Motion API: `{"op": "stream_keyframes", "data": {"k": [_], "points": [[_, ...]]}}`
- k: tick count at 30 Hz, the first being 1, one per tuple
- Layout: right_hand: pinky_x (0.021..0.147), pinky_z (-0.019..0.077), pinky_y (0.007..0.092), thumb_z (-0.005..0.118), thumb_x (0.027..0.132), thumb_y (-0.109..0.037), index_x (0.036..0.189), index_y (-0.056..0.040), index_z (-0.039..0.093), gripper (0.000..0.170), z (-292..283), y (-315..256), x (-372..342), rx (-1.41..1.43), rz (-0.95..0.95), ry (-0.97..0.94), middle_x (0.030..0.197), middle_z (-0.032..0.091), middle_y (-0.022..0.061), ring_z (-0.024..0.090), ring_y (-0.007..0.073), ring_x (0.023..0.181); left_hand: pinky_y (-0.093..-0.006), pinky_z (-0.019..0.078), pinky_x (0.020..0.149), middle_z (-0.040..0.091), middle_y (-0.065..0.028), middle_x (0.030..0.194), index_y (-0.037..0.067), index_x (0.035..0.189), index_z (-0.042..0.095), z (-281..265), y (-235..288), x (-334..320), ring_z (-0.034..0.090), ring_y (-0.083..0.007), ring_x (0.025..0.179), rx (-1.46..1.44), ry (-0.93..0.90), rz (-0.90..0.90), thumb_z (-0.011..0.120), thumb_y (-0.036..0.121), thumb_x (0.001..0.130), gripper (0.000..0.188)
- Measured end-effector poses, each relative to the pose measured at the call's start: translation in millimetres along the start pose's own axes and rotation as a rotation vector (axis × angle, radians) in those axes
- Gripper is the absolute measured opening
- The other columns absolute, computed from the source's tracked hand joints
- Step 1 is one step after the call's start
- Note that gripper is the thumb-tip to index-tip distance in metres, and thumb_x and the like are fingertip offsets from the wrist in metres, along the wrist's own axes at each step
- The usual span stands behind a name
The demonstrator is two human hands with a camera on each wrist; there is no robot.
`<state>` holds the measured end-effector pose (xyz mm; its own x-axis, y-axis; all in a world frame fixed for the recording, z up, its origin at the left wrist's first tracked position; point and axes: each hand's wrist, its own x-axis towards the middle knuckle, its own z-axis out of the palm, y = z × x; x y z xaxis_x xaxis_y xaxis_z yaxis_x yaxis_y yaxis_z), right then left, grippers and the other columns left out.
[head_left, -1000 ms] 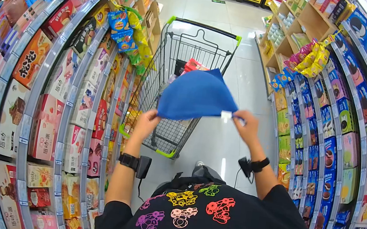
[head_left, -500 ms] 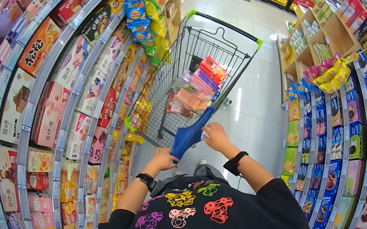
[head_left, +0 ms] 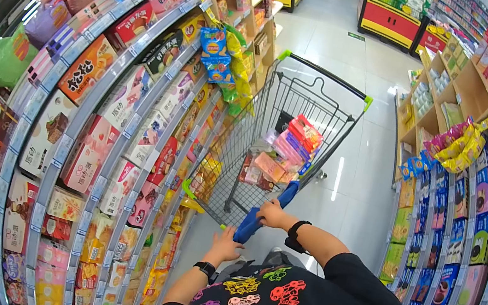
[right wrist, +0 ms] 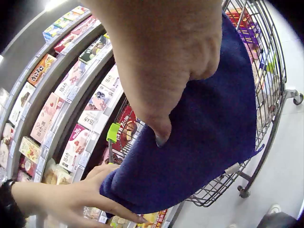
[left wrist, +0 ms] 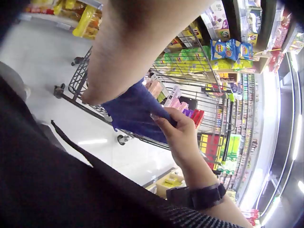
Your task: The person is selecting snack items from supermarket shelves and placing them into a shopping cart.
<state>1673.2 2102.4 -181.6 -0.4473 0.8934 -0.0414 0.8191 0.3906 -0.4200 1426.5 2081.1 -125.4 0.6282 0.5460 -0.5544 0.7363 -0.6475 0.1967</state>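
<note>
I've got the blue cloth (right wrist: 213,128) stretched between both hands in front of the torso, far end just beside the shopping cart's (head_left: 326,75) near edge. Right hand (head_left: 274,213) is clamped on it, thumb pressed flat on the fabric. Left hand (head_left: 225,244) is at the other end, touching; pinch or just support, I can't tell, fingertips partly hidden. Main risk for me: that left end slips if the hold is only a light one, and the fabric drops toward the floor or folds over on itself. Second: a snag. The white tag (right wrist: 232,168) hangs close to the wire, so a careless sweep could hook it and tug the cloth from my fingers. Third: no hand is on the cart, and it's on castors, so a bump could roll it. Too low a swing could also knock the snack packs (head_left: 270,166) about inside.
</note>
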Motion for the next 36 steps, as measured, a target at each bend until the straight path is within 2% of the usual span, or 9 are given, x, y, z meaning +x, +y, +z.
{"op": "stream_keyframes", "data": {"k": [6,12,15,18,23,26,29,32,36], "points": [[0.086,0.0291,0.0452,0.064,0.066,-0.026,0.082,-0.0188,0.068,0.018,-11.5,12.6,-10.2,0.062,0.007,-0.07,0.085,0.061,-0.0007,0.051,0.0212,0.096,-0.0614,0.0144,0.1,0.025,-0.014,0.14,0.036,0.104,0.064,-9.3,29.6,4.7,0.013,-0.0326,0.133,-0.005,-0.029,-0.026,0.064,0.037,0.069,0.035],[0.085,0.0297,0.0462,0.056,0.068,-0.034,0.076,-0.0166,0.069,0.022,-25.3,43.6,-50.9,0.112,-0.008,-0.035,0.081,0.062,0.0008,0.053,0.021,0.092,-0.0552,0.0219,0.102,0.034,-0.0177,0.135,0.034,0.105,0.063,-17.3,67.4,17.0,0.024,-0.0357,0.129,-0.042,-0.02,0.173,0.062,0.035,0.072,0.034],[0.087,0.0319,0.0422,0.052,0.07,-0.035,0.069,-0.0131,0.067,0.027,-31.6,61.3,-74.8,0.085,0.057,0.037,0.076,0.063,0.0042,0.055,0.0221,0.084,-0.0481,0.0282,0.101,0.037,-0.0185,0.133,0.03,0.111,0.06,-4.8,59.6,41.3,0.033,-0.0355,0.125,-0.286,-0.003,0.411,0.062,0.031,0.073,0.038],[0.088,0.0338,0.04,0.053,0.071,-0.032,0.062,-0.0102,0.065,0.027,-40.0,77.0,-101.6,0.042,0.141,0.138,0.071,0.063,0.0062,0.056,0.0232,0.079,-0.0435,0.0326,0.099,0.036,-0.0184,0.134,0.024,0.117,0.055,-8.5,48.3,62.0,0.038,-0.0342,0.122,-0.479,0.155,0.43,0.062,0.028,0.074,0.045],[0.089,0.0358,0.0414,0.058,0.067,-0.023,0.064,-0.0069,0.062,0.017,-56.0,92.3,-148.7,-0.156,0.219,0.404,0.072,0.059,0.0087,0.055,0.0259,0.08,-0.0569,0.018,0.102,0.032,-0.015,0.138,0.013,0.127,0.044,-42.4,39.6,71.5,0.026,-0.0284,0.13,0.001,0.226,0.102,0.056,0.036,0.079,0.055],[0.088,0.0379,0.0403,0.061,0.064,-0.018,0.071,-0.005,0.061,0.014,-48.0,72.9,-164.7,-0.095,0.328,0.667,0.078,0.057,0.0101,0.054,0.0277,0.082,-0.0598,0.0164,0.102,0.036,-0.014,0.136,0.009,0.127,0.043,-36.1,42.4,81.2,0.026,-0.0279,0.131,0.161,0.039,-0.014,0.055,0.041,0.079,0.059],[0.084,0.0404,0.0409,0.062,0.067,-0.018,0.079,-0.0063,0.062,0.017,-29.8,44.0,-175.2,0.045,0.422,0.649,0.089,0.059,0.0115,0.053,0.0291,0.088,-0.0623,0.0142,0.101,0.044,-0.0122,0.131,0.008,0.127,0.043,-47.9,83.5,73.6,0.027,-0.0247,0.131,0.309,-0.184,0.157,0.054,0.042,0.077,0.062],[0.079,0.0408,0.0417,0.06,0.071,-0.025,0.081,-0.0097,0.064,0.019,0.9,30.4,-182.5,0.058,0.569,0.594,0.086,0.061,0.0104,0.056,0.0293,0.085,-0.0641,0.014,0.099,0.05,-0.0106,0.125,0.009,0.126,0.044,-49.2,117.0,87.9,0.03,-0.0229,0.13,0.339,-0.263,0.264,0.056,0.041,0.075,0.061],[0.078,0.0409,0.0407,0.057,0.074,-0.034,0.078,-0.0102,0.065,0.025,9.4,19.7,-182.5,0.035,0.816,0.398,0.078,0.062,0.0087,0.058,0.0268,0.08,-0.0665,0.0163,0.097,0.045,-0.0067,0.131,0.014,0.127,0.043,-54.9,137.6,114.0,0.032,-0.0259,0.128,0.122,-0.26,0.453,0.059,0.037,0.073,0.061]]}}
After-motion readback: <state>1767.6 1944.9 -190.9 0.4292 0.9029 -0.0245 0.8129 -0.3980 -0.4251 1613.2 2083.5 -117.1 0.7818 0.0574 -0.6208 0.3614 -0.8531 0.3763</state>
